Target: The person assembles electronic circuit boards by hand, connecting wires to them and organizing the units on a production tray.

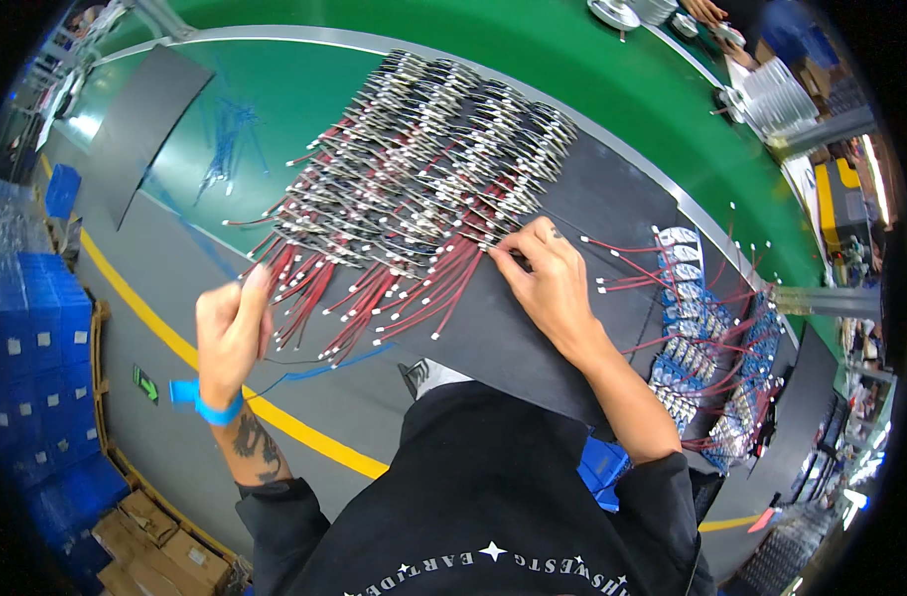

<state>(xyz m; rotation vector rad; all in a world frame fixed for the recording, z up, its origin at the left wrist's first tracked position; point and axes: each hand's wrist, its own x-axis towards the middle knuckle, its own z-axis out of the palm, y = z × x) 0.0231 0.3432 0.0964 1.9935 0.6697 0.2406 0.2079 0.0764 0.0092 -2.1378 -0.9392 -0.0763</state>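
- The person's left hand [230, 323] is at the near-left corner of a broad spread of cable assemblies [414, 169], its fingers curled in and thumb pointing to the far side. Whether it grips anything cannot be told.
- The right hand [548, 278] is at the near-right edge of the same spread, thumb and forefinger brought together beside the white connectors; whether they pinch one cannot be told.
- The cable assemblies lie in overlapping rows across the middle of the work surface, dark loops on the far side and red leads [458, 283] fanning toward the person, many tipped with small white connectors.
- A black mat [617, 194] shows to the right of the rows; green tabletop [265, 74] shows to their left.
- On the green, left of the rows, lies a loose scatter of thin blue strips [230, 144], with a dark sheet [155, 124] farther left.
- To the right of the right hand, blue-and-white parts [684, 328] with red wires sit in rows.
- A blue band [220, 409] circles the left wrist.
- At the far right, another person's hand [706, 10] shows near metal parts.
- On the left, blue boxes [41, 343] are stacked beyond a yellow floor line [294, 425].
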